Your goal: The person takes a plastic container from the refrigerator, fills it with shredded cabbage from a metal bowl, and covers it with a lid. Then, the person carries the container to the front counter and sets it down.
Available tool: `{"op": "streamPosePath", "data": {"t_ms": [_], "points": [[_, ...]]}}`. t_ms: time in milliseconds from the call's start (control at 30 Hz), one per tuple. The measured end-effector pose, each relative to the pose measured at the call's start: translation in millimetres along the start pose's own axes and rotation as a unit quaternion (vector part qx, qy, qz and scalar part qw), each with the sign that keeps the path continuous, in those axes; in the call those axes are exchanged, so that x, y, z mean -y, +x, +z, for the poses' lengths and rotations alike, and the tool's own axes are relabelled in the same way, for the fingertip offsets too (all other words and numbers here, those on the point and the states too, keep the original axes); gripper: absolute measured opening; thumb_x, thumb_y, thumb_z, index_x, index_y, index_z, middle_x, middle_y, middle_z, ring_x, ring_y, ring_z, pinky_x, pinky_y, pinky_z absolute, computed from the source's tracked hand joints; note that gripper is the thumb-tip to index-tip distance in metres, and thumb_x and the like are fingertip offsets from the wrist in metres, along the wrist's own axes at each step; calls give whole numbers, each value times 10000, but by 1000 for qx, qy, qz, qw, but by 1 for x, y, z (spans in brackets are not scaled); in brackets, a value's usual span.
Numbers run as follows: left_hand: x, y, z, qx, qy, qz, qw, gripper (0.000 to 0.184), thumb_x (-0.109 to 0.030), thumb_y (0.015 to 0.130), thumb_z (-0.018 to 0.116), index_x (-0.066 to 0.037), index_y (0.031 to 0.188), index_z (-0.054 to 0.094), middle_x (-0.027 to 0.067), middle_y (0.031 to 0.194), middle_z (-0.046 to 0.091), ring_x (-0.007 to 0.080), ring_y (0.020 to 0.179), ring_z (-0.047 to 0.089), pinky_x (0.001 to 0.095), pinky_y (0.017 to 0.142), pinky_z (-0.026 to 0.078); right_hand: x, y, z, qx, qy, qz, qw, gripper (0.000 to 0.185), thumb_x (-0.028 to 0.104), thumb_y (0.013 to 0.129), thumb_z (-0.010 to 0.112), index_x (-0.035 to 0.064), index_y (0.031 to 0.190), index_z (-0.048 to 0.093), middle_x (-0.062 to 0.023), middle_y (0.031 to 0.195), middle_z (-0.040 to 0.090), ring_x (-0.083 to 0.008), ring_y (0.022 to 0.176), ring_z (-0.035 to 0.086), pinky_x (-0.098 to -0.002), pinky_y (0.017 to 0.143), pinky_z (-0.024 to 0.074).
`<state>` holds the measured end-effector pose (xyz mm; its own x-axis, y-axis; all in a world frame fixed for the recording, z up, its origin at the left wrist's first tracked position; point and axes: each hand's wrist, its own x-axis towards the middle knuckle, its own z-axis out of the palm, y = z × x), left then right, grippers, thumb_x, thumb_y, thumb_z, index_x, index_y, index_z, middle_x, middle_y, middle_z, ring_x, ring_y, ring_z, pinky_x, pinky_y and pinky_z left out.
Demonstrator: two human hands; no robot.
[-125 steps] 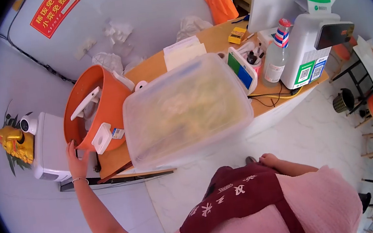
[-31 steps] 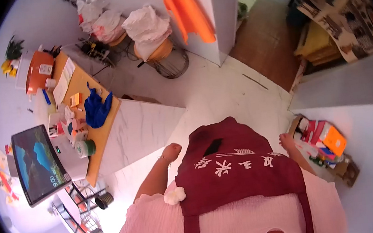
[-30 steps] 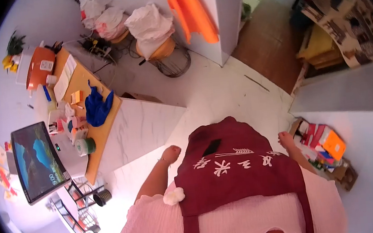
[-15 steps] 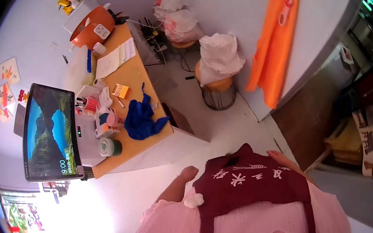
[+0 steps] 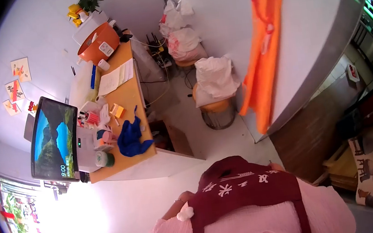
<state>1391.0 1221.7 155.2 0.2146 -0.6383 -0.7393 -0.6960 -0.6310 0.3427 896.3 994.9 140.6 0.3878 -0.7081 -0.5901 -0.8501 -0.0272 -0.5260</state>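
Observation:
My left hand point(image 5: 186, 196) hangs low beside the left edge of the maroon apron point(image 5: 240, 186), partly covered by it. Its fingers are hidden, and I cannot see anything held. On the other side, only a bit of my right hand point(image 5: 276, 167) shows past the apron's right edge, fingers out of sight. The apron carries white printed characters and lies over a pink top point(image 5: 253, 221). A white pompom point(image 5: 185, 213) sits at the apron's left side. Neither hand touches the desk point(image 5: 123, 170) ahead on the left.
On the desk are a monitor point(image 5: 54, 138), a blue cloth point(image 5: 133, 138), papers point(image 5: 116, 76), a green-labelled tub point(image 5: 104, 159) and an orange pot point(image 5: 99, 43). White bags point(image 5: 216, 78) rest on stools. An orange apron point(image 5: 261, 69) hangs on the wall, left of a doorway with a brown floor point(image 5: 310, 137).
The view has shifted, so the desk and stools sit lower in the picture. Both hands show less beside the apron. The orange apron appears further left.

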Motion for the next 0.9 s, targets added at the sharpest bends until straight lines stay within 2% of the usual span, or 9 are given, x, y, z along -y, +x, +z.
{"op": "streamPosePath", "data": {"t_ms": [133, 267, 367, 567, 667, 700, 733, 800, 900], "points": [[-59, 44, 37, 116, 330, 154, 924, 350, -288, 847, 449, -24, 938, 661, 203, 1001, 625, 348, 962, 592, 429, 837, 466, -80, -46, -33, -46, -2, 91, 995, 333, 325, 850, 539, 32, 971, 642, -178, 946, 640, -347, 905, 601, -412, 788, 470], [-257, -8, -2, 42, 173, 149, 973, 367, -291, 834, 430, -6, 890, 654, 223, 943, 627, 365, 917, 595, 446, 831, 453, -222, -97, -18, -35, 75, 116, 990, 342, 312, 861, 527, 35, 1037, 621, -186, 996, 623, -333, 937, 594, -390, 811, 462], [-349, 2, 16, 12, 75, 142, 987, 446, -420, 826, 513, -38, 1021, 635, 185, 990, 639, 318, 958, 600, 378, 846, 460, -300, -140, 10, -195, 342, 141, 908, 346, 284, 867, 526, 22, 1085, 586, -200, 1035, 593, -321, 924, 587, -371, 792, 458], [-481, -2, 97, 161, -37, 234, 958, 515, -460, 859, 507, -47, 1159, 569, 165, 1093, 611, 274, 1032, 573, 340, 885, 438, -372, -184, -24, -140, 153, 172, 963, 355, 291, 865, 538, 2, 1067, 580, -192, 998, 600, -294, 885, 594, -366, 735, 461], [-505, 23, 133, 258, 0, 291, 921, 509, -449, 861, 507, -40, 1157, 570, 164, 1081, 616, 269, 1024, 578, 339, 881, 440, -403, -186, -50, -234, -124, -66, 962, 361, 295, 864, 543, -8, 1059, 576, -189, 980, 603, -281, 866, 597, -364, 706, 463], [-510, 38, 138, 255, 38, 305, 917, 506, -445, 862, 507, -38, 1156, 570, 164, 1077, 618, 268, 1021, 580, 338, 879, 441, -328, -205, -127, -197, 253, 206, 924, 361, 312, 853, 548, -15, 994, 608, -202, 901, 626, -290, 827, 614, -377, 674, 468], [-519, 53, 144, 240, 78, 320, 913, 504, -442, 863, 507, -36, 1155, 571, 163, 1073, 620, 266, 1018, 582, 338, 878, 442, -359, -186, -113, -260, 257, 88, 927, 376, 323, 849, 536, -30, 941, 627, -215, 837, 630, -280, 791, 624, -381, 672, 469], [-538, 79, 147, 196, 139, 346, 907, 500, -434, 865, 506, -31, 1154, 572, 162, 1066, 624, 263, 1012, 585, 337, 875, 443, -295, -198, -208, -258, 352, 183, 881, 399, 324, 837, 535, -49, 956, 615, -168, 822, 626, -227, 749, 601, -360, 669, 469], [-596, 96, 146, 193, 148, 325, 914, 494, -424, 865, 509, -21, 1143, 577, 160, 1046, 632, 259, 995, 594, 335, 866, 448, -303, -157, -276, -292, 372, 120, 873, 375, 293, 829, 518, -41, 974, 608, -170, 888, 629, -240, 815, 605, -358, 710, 472]]}}
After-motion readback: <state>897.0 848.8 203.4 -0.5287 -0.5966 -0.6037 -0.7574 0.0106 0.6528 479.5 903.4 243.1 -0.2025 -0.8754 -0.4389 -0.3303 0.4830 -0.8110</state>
